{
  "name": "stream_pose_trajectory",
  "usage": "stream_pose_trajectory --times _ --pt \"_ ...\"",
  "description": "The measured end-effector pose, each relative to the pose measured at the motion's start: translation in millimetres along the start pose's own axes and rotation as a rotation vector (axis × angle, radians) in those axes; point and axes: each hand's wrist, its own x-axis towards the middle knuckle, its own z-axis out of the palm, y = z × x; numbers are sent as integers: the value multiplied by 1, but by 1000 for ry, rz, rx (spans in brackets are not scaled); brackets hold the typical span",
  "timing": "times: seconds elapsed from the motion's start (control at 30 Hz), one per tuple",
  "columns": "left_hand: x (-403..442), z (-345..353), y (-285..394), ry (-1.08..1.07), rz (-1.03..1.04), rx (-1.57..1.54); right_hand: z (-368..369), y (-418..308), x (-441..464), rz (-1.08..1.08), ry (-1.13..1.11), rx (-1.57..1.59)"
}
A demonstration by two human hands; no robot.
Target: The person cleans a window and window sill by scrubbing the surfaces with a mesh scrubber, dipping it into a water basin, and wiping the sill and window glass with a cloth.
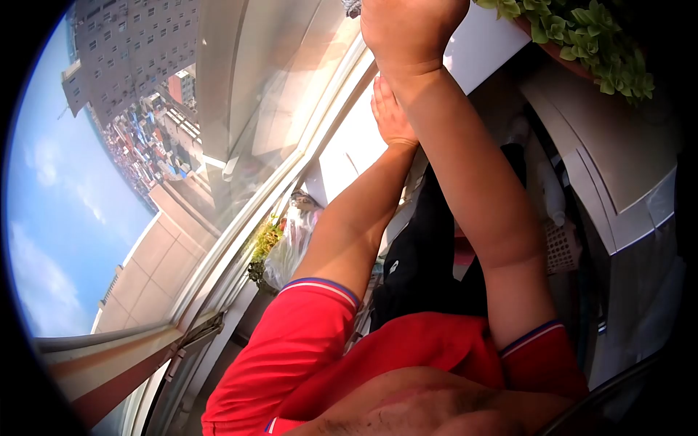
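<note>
A bright window-side space takes up the frame: glass and a pale window frame (305,147) run diagonally from the upper middle to the lower left, with a tall grey building (138,51) and blue sky (58,167) outside, and a leafy green plant (582,43) at the upper right. A clear plastic bag (291,251) and yellow-green leaves (267,236) sit along the window side, left of centre. Judging from the reach toward the window side, work looks under way rather than finished, but how much is done and how much is left cannot be told, since the place where the right hand is busy runs out of view. The right arm stretches up from the lower right and passes over the left wrist; the right hand (414,33) is at the top edge, its fingers cut off or hidden, so whether it grips anything cannot be told. A small grey crumpled thing (352,7) shows just beside it, at the top edge near the window frame, too little in view to name. The left arm slants up from the lower left, its elbow only slightly bent; the left hand (393,116) appears to lie flat on the white ledge (352,149), fingers straight and close together, with nothing visible in its grasp.
</note>
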Motion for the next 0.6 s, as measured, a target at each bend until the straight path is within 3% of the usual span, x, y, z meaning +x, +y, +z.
stream_pose_trajectory --times 0.6 --pt "-6 7 -7 -1 -40 94 -11 -12 2 27 -22 168"
